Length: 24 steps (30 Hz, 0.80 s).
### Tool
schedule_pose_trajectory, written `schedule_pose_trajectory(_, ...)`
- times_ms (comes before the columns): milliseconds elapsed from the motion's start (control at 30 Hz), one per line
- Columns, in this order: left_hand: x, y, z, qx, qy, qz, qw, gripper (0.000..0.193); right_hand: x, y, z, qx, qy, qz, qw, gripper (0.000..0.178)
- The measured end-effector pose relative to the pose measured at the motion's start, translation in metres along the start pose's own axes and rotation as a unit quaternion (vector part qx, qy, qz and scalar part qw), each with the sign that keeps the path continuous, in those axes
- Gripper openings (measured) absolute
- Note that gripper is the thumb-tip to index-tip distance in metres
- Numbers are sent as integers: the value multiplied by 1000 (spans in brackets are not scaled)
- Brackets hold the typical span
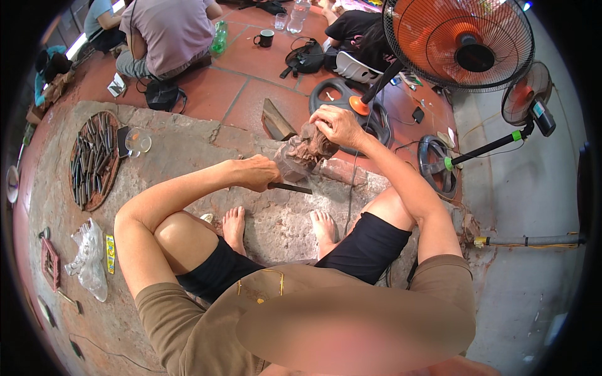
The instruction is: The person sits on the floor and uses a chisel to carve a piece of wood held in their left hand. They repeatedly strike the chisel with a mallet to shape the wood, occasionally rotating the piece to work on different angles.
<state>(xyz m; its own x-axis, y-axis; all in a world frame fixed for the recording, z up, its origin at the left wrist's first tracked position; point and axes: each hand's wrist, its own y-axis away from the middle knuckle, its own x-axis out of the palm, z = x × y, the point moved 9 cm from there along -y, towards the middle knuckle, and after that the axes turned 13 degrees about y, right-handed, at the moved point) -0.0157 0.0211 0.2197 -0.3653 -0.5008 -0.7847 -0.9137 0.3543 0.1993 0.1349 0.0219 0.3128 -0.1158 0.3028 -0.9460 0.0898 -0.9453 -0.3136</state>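
Note:
My right hand (339, 128) is closed over the top of a reddish-brown carved wood piece (307, 149), its fingers curled round the upper edge. The carving stands tilted in front of me, above my bare feet, with an uneven, knobbly surface. Just left of it, my left hand (256, 173) is closed round a dark, flat, chisel-like tool (293, 188). The tool's far end points right, below the carving, and its grip is mostly hidden in my fist. A wedge-shaped wood block (276, 120) lies behind the carving.
A round tray (76, 135) of dark chisels lies at left, beside a clear glass cup (138, 141). Nearer are a plastic bag (91, 260) and a reddish frame (50, 264). Two fans, the larger an orange fan (461, 41), stand at right. Other people (169, 34) sit beyond.

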Motion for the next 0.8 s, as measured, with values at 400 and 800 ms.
schedule_pose_trajectory(400,1,0,1,9,6,-5,1000,11,-1,0,0,-2,1,-3,1000,10)
schedule_pose_trajectory(800,1,0,2,6,12,-6,1000,11,1,-1,-1,4,9,3,1000,11)
